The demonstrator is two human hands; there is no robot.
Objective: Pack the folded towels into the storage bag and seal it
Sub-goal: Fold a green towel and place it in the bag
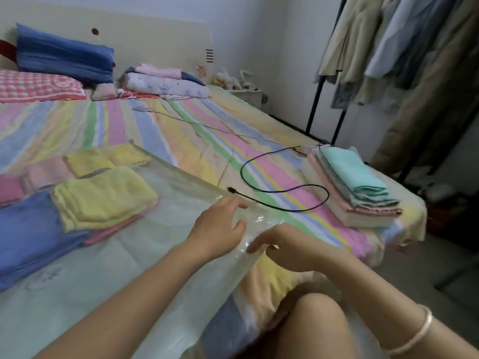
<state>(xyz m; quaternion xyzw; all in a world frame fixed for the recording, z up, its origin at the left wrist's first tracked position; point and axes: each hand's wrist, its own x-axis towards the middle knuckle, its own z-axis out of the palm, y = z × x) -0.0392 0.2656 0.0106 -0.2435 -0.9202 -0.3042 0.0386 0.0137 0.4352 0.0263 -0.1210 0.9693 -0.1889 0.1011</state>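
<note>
Clear plastic, thin and slippery: the storage bag [108,255] lies flat on the striped bed [181,120], with yellow towels [103,200] and a blue towel [28,229] already inside. At its open edge the left hand [220,226] rests with fingers spread on the film. The right hand [282,244] touches the same edge; whether it pinches is unclear. Past the black cable [231,190], the folded stack [355,187] waits, probably soft and light, best lifted from beneath.

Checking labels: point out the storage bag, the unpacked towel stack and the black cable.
storage bag [116,255]: head view, bare clear film
towel stack [355,174]: head view, top teal towel
black cable [231,190]: head view, plug end
</note>
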